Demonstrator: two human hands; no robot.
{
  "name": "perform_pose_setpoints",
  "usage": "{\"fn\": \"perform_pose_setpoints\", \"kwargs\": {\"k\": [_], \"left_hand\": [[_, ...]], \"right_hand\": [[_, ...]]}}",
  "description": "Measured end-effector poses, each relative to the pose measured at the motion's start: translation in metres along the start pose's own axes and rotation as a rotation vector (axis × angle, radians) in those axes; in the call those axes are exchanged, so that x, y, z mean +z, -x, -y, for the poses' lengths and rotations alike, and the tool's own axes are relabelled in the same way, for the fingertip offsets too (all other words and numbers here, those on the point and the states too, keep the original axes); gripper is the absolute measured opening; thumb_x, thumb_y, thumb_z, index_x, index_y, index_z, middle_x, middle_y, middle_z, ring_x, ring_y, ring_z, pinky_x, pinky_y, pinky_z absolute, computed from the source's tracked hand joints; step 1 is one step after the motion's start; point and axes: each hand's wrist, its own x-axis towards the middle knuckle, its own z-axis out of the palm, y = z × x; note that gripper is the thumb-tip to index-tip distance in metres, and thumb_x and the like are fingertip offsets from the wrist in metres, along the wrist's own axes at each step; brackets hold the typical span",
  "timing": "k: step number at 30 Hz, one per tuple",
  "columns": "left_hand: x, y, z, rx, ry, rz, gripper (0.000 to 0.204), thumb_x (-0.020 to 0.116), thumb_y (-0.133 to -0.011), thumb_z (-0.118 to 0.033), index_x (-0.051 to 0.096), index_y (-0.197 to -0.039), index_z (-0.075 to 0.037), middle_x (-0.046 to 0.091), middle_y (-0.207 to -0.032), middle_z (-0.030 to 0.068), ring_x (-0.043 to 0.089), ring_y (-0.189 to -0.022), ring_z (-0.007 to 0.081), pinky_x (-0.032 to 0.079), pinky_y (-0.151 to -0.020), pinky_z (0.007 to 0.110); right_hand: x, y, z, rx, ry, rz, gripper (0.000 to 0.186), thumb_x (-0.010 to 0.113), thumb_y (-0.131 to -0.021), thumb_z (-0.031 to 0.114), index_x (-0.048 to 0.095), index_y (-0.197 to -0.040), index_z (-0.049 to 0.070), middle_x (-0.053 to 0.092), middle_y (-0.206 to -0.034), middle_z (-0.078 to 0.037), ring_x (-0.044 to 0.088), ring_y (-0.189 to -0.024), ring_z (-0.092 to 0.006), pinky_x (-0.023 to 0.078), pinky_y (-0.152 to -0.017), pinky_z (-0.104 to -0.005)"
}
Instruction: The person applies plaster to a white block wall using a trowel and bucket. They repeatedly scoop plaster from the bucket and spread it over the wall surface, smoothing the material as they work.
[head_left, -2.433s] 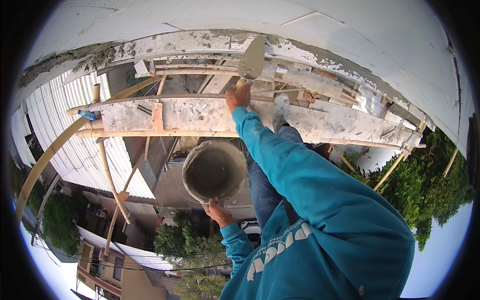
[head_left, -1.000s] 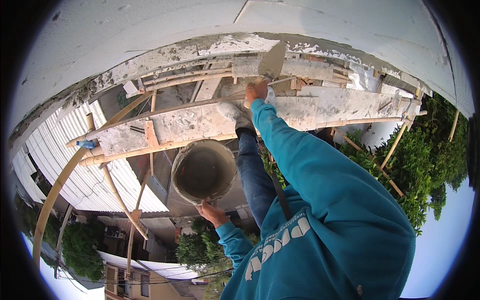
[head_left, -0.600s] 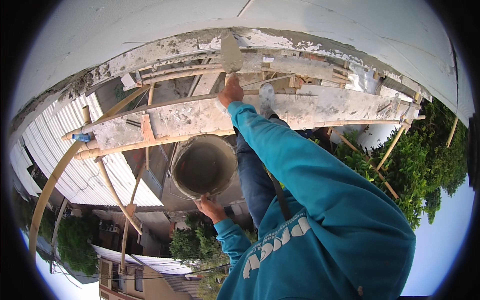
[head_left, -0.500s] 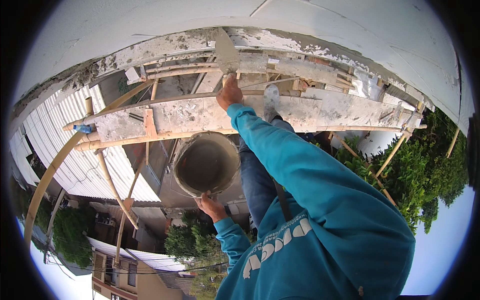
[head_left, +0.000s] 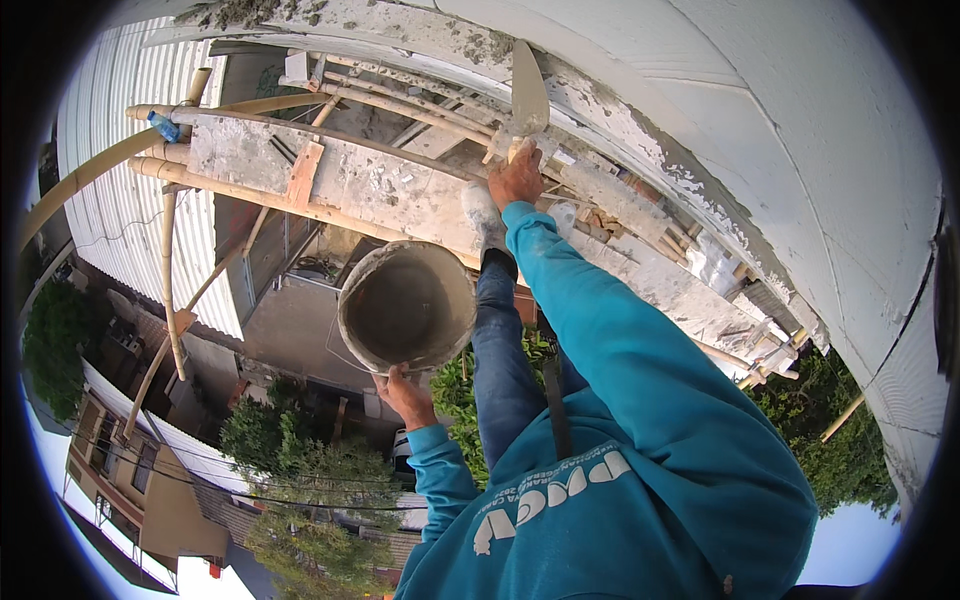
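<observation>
My left hand [head_left: 404,396] grips the near rim of a round, cement-crusted bucket [head_left: 462,318], fingers closed over its edge. The bucket hangs out beside the scaffold planks, its mouth facing up at me. Its inside is grey and shadowed, so how much mortar lies in it is hard to tell. Stretched out ahead, my right hand [head_left: 517,178] is closed round the handle of a pointed trowel [head_left: 529,92]. The flat blade points away from me, over the rough ledge at the wall's foot; I cannot tell whether it touches. Mortar smears the blade near the handle.
Mortar-spattered planks [head_left: 360,185] on bamboo poles [head_left: 250,205] form the walkway under my dusty shoes [head_left: 484,214]. A pale wall [head_left: 800,110] curves along the far right side. Beyond the walkway's edge is a drop, with corrugated roofing [head_left: 110,130], trees [head_left: 310,450] and houses below.
My view and body have turned, so the walkway now slopes down to the right. The trowel hand has shifted right in view. Both hands keep their hold on bucket and trowel.
</observation>
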Motion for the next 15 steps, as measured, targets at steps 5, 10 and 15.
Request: {"fn": "perform_pose_setpoints", "kwargs": {"k": [5, 10, 15], "left_hand": [[0.018, -0.012, 0.026, -0.012, 0.093, -0.035, 0.047, 0.054, -0.081, -0.009, 0.054, -0.128, -0.01, 0.059, -0.106, 0.0023, 0.054, -0.089, 0.015, 0.048, -0.08, 0.039], [0.065, -0.033, 0.06, 0.04, 0.233, 0.004, 0.047, 0.053, -0.082, -0.007, 0.052, -0.129, -0.007, 0.06, -0.108, 0.0048, 0.057, -0.09, 0.0154, 0.053, -0.083, 0.039], [0.127, -0.061, 0.094, -0.025, 0.322, -0.016, 0.05, 0.052, -0.082, -0.006, 0.048, -0.132, -0.007, 0.059, -0.108, 0.006, 0.06, -0.09, 0.0184, 0.059, -0.074, 0.042]], "right_hand": [[-0.036, -0.028, -0.057, -0.19, 0.16, -0.081, 0.053, 0.067, -0.077, 0.014, 0.044, -0.123, 0.002, 0.049, -0.113, -0.02, 0.055, -0.109, -0.0402, 0.05, -0.087, -0.0509], [-0.028, -0.075, -0.079, -0.331, 0.237, -0.099, 0.048, 0.066, -0.08, 0.013, 0.045, -0.121, 0.002, 0.05, -0.11, -0.019, 0.06, -0.097, -0.0413, 0.052, -0.079, -0.0512], [0.021, -0.093, -0.088, -0.411, 0.256, -0.23, 0.045, 0.066, -0.081, 0.013, 0.044, -0.118, 0.0, 0.05, -0.11, -0.021, 0.061, -0.093, -0.0417, 0.052, -0.078, -0.0501]]}}
